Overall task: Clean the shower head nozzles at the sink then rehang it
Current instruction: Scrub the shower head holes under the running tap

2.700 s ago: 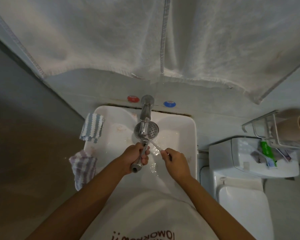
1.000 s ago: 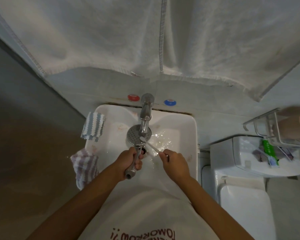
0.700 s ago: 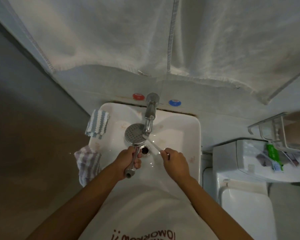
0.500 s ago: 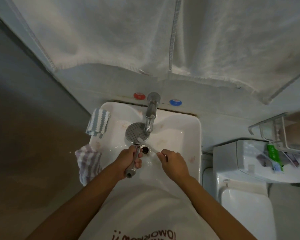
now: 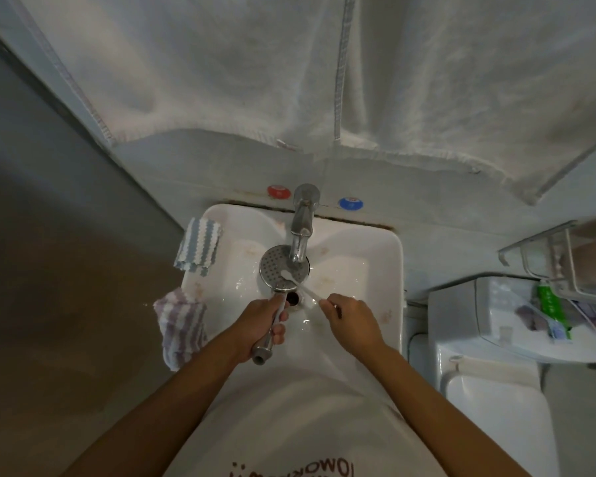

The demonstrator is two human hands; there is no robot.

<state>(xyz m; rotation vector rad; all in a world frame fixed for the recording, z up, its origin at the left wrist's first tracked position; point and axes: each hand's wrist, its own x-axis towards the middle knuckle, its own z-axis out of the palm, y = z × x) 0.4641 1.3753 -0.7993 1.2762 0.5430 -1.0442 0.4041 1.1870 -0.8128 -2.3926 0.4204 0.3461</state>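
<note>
Scrubbing the shower head nozzles over the sink; rehanging not yet begun.

Nearest, the left hand [image 5: 255, 330] is wrapped round the chrome handle of the shower head [image 5: 283, 271], holding it over the sink [image 5: 386, 270] with the nozzle face turned up, just under the tap [image 5: 301, 232]. The right hand [image 5: 350, 320] pinches a white toothbrush [image 5: 300, 285], whose bristle end rests on the nozzle plate. The basin looks wet, though whether water is running I cannot tell. Two striped cloths [image 5: 197, 249] hang over the sink's left rim. Farther back, red and blue knobs [image 5: 278, 191] sit by the wall, under a hanging towel [image 5: 324, 80]. By my reading the cleaning is midway: remaining nozzles, a rinse, then carrying the head back to its holder, which is out of view.
</note>
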